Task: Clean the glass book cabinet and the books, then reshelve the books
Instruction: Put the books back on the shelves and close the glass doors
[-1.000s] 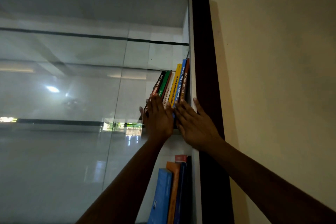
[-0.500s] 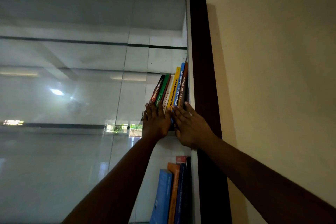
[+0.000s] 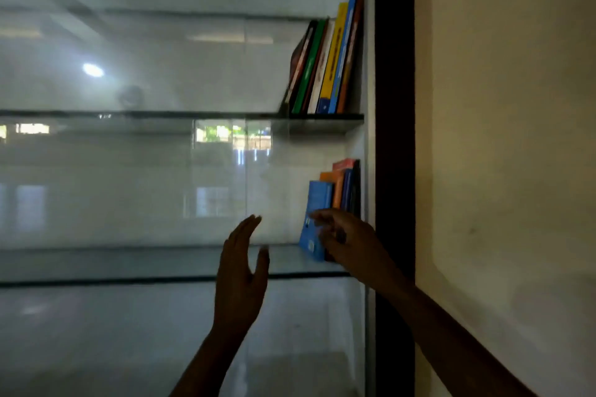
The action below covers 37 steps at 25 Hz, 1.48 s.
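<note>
In the glass book cabinet, an upper row of books (image 3: 325, 58) leans right against the cabinet's side on a glass shelf (image 3: 322, 118). One shelf lower stands a smaller group of books (image 3: 345, 184), with a blue book (image 3: 317, 200) at its left end. My right hand (image 3: 348, 242) is at that blue book, its fingers curled over the lower spine; the picture is blurred there. My left hand (image 3: 242, 267) hangs in the air to the left of it, fingers straight, touching nothing.
The cabinet's dark wooden frame (image 3: 393, 106) runs down just right of the books. A reflective glass pane (image 3: 129, 187) covers the left part of the cabinet. A bare cream wall (image 3: 516, 138) fills the right side.
Both hands have left the upper row of books and dropped to the shelf below. My right hand now takes the blue book and my left hand has come free.
</note>
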Tool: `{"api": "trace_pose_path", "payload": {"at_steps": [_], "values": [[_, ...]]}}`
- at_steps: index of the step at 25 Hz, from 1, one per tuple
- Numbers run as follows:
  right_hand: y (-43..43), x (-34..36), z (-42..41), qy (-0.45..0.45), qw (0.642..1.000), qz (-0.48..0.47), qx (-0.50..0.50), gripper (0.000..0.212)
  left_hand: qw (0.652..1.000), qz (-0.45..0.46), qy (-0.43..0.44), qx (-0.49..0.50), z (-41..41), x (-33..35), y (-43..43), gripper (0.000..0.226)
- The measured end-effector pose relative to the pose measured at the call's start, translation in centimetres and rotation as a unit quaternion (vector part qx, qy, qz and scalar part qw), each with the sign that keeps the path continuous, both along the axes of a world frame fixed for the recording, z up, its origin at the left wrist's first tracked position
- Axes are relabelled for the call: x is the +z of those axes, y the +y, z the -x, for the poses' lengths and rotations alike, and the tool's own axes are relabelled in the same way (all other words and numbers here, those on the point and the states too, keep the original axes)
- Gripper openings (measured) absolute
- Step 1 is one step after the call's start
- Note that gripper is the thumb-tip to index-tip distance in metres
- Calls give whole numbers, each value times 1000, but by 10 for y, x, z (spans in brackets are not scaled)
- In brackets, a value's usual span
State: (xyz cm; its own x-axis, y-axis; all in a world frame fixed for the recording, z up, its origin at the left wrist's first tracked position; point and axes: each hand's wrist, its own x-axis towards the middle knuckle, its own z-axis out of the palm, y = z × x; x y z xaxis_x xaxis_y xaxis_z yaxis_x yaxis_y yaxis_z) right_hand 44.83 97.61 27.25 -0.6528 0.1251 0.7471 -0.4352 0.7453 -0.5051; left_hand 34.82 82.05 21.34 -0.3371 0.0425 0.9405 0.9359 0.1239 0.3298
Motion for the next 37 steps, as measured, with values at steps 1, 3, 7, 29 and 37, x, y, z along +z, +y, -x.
{"api": "trace_pose_path", "payload": {"at_steps": [1, 3, 7, 29, 37], "values": [[-2, -27, 4, -44, 997, 57, 20, 18, 999, -12, -32, 22, -3, -31, -6, 45], [-9, -82, 18, -149, 976, 160, 24, 12, 993, -9, -99, 63, -12, -95, -11, 50], [-24, -137, 57, -240, 958, 157, 5, 37, 974, 15, -201, 107, -16, -175, 14, 57], [31, -175, 61, -111, 945, 292, 93, 14, 955, 47, -248, 155, -31, -216, 165, 67], [30, -185, 61, -55, 939, 337, 46, 14, 964, 107, -235, 54, -41, -213, 146, 61]]}}
